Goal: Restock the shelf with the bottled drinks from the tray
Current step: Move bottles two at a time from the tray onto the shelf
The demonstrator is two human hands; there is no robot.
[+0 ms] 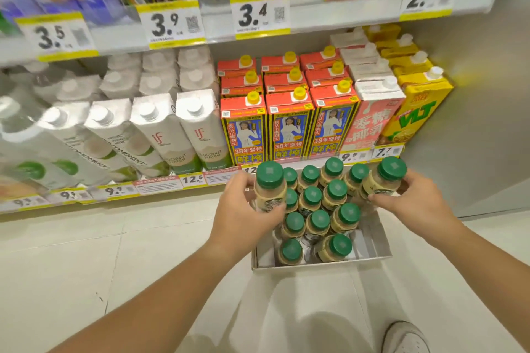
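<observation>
A white cardboard tray sits on the floor in front of the shelf and holds several beige bottled drinks with green caps. My left hand grips one green-capped bottle, raised above the tray's left side. At the tray's right side my right hand grips another green-capped bottle, also lifted higher than the rest. Both bottles stand upright.
The bottom shelf carries white coconut water cartons, red and blue juice cartons, a pink carton and yellow VLT cartons. Price tags line the shelf edges. A grey wall stands at the right. My white shoe is near the bottom.
</observation>
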